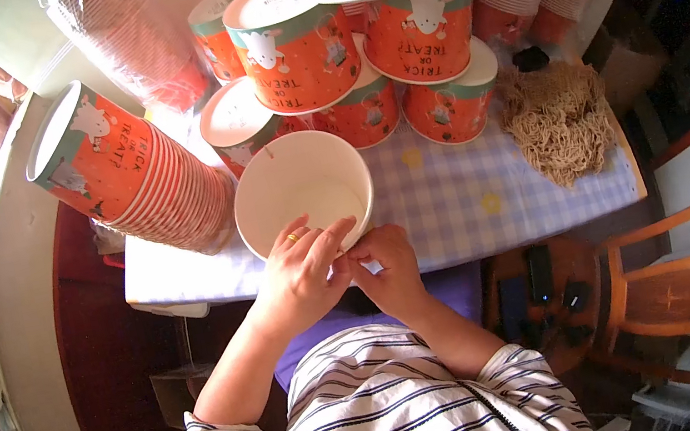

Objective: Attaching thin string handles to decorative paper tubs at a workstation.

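Open paper bucket, round, white inside (298, 173): at the near edge of the table, mouth facing the head camera, directly in front of the person. Left hand (299, 270), gold-coloured ring on one finger, at bucket's near rim; fingers bent and close together over the rim, thumb low outside. Right hand (389, 265) at same rim, just right of left hand; thumb and index nearly meeting. Can't tell if either hand clamps the rim or something small; fingertips partly hidden.

Just behind bucket: tiered pile of upturned orange paper buckets with green bands and cartoon prints (301, 62). Left of bucket: tall nested stack of matching orange buckets (144, 172). Further back, left and right of bucket: plastic-wrapped nested sleeves (126, 46). Right of bucket, well apart: tangled beige cord heap (565, 126), small black object (531, 58) just behind the heap. Under bucket: blue-and-white checked tablecloth (452, 196). Far right of bucket, off the table: brown wooden chair (682, 318).
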Demonstrator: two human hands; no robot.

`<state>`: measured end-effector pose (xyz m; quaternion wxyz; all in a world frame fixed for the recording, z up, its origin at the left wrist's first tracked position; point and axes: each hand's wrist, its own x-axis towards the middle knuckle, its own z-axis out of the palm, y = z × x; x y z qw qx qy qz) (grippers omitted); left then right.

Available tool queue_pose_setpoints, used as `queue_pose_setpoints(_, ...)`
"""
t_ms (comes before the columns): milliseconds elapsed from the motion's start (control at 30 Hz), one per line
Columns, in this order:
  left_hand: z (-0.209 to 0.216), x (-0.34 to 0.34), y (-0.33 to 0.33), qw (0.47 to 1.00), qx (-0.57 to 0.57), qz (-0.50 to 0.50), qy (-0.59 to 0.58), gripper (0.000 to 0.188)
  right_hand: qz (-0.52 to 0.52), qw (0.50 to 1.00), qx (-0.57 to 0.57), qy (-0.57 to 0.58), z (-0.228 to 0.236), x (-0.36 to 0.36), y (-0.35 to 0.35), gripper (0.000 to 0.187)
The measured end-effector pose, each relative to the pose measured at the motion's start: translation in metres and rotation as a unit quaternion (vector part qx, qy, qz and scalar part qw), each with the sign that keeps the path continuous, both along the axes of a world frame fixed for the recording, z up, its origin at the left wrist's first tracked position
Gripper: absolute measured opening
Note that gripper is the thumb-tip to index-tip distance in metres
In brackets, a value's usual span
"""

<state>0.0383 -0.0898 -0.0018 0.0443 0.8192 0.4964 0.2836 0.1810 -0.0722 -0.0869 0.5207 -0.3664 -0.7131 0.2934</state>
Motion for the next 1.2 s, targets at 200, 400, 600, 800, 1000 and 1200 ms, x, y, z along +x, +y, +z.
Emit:
queue_pose_setpoints(200,0.001,-0.014,-0.010,1.000,-0.005,0.001,-0.011,0.022,-0.005,0.998,-0.047,0.051,-0.006,0.017,0.010,0.016)
queue_pose_setpoints(400,-0.002,-0.034,-0.029,0.997,0.025,-0.049,-0.058,0.023,0.043,0.938,-0.259,0.225,-0.045,0.041,0.036,0.034)
queue_pose_setpoints(600,-0.002,-0.054,-0.047,0.992,0.040,-0.088,-0.079,0.025,0.243,0.792,-0.442,0.344,-0.008,0.044,0.038,0.067)
queue_pose_setpoints(800,-0.007,-0.084,-0.057,0.997,0.074,-0.020,-0.027,0.027,0.218,0.809,-0.473,0.273,-0.024,0.054,0.046,0.038)
queue_pose_setpoints(1000,-0.006,-0.107,-0.057,0.998,0.030,0.060,0.007,0.042,0.217,0.889,-0.354,0.191,0.010,0.026,0.011,0.033)
queue_pose_setpoints(1200,0.021,-0.095,-0.051,0.912,-0.145,0.010,-0.383,0.034,0.173,0.956,-0.162,0.172,0.006,0.024,-0.001,0.030)
